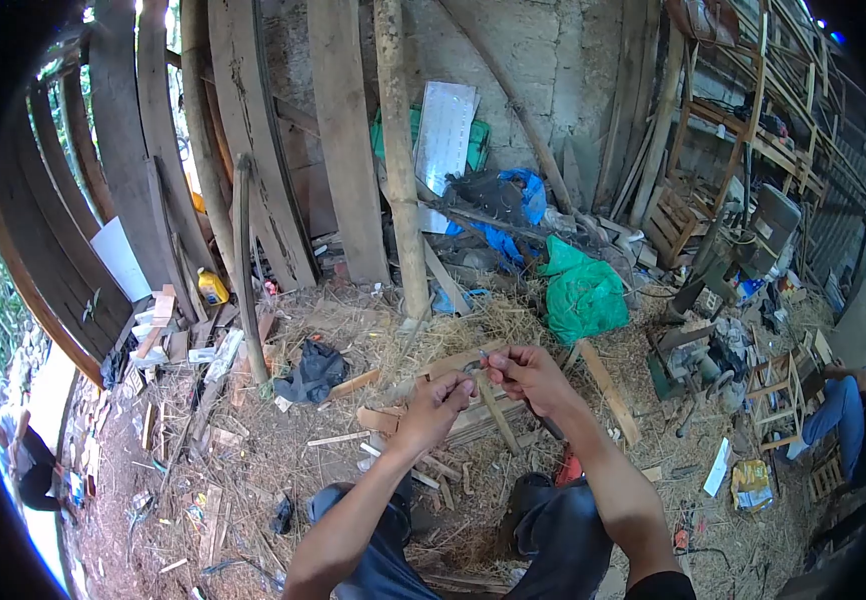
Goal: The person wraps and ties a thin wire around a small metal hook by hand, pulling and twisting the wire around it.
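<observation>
Both my hands meet in front of me above my knees. My left hand (437, 408) is closed in a pinch, with thumb and forefinger together on one end of a small dark curved piece (473, 367). My right hand (529, 378) pinches the same piece from the other side, close to the left fingertips. The piece looks like a short bit of cable or thin metal, too small to name surely. A dark strip (550, 426) hangs below my right hand. Behind and under the hands, wooden boards (498, 418) lie on the ground.
A green sack (583, 295) and a dark cloth (313, 372) lie ahead. A wooden post (401, 160) stands in front. Wood scraps and straw cover the floor. To the right is a machine (743, 245) and a seated person (843, 410); another person (33, 465) is far left.
</observation>
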A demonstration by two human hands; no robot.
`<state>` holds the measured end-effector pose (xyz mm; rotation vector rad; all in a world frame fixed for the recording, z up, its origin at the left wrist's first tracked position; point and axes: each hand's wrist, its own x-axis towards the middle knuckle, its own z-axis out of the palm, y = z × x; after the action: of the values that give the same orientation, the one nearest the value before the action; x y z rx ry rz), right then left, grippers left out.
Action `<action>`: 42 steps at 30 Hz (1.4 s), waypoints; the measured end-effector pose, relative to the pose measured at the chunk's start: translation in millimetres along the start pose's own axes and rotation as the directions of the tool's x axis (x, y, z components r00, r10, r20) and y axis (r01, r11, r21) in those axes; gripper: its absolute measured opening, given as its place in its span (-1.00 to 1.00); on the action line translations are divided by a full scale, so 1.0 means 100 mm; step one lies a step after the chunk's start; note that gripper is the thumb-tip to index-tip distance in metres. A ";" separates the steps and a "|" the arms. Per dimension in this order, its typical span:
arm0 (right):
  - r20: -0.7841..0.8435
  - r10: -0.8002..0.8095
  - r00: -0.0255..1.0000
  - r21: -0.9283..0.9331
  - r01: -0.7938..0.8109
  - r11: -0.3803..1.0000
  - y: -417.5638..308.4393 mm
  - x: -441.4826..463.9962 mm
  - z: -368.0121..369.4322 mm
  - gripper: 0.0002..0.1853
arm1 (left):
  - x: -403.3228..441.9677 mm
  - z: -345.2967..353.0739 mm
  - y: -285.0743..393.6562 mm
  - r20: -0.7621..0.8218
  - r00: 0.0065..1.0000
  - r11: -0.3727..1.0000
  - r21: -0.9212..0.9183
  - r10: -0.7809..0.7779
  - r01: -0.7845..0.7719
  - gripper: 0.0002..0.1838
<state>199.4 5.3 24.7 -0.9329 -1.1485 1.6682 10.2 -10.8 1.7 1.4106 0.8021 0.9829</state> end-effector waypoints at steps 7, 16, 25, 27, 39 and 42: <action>-0.427 -0.200 0.882 0.132 0.279 0.951 -0.06 0.00 -0.87 -0.86 | -0.13 -0.18 0.00 -0.047 0.998 0.991 0.129 -0.036 0.042 -0.81; -0.065 -0.093 0.994 -0.043 0.090 0.995 0.07 -0.13 0.09 -0.73 | -0.09 -0.09 0.07 0.028 0.995 0.995 -0.022 -0.097 0.098 -0.81; -0.226 -0.116 0.967 0.082 0.138 0.987 0.03 0.10 -0.38 -0.78 | -0.18 -0.09 0.18 0.084 0.974 0.974 -0.064 -0.212 0.218 -0.79; -0.288 -0.143 0.947 0.157 0.194 0.968 -0.02 0.05 -0.55 -0.77 | -0.18 -0.15 0.14 0.084 0.976 0.974 -0.087 -0.201 0.208 -0.79; -0.143 -0.163 0.976 -0.016 0.162 0.987 0.02 0.01 -0.04 -0.77 | -0.11 -0.03 0.17 0.041 0.992 0.992 -0.043 -0.118 0.120 -0.76; -0.239 -0.183 0.954 0.068 0.204 0.977 -0.06 0.03 -0.15 -0.76 | -0.10 -0.05 0.15 0.034 0.997 0.996 0.052 -0.069 0.067 -0.77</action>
<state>213.4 13.7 25.4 -0.8993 -0.9651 1.4016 0.0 -18.8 15.1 1.4316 0.8477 0.8882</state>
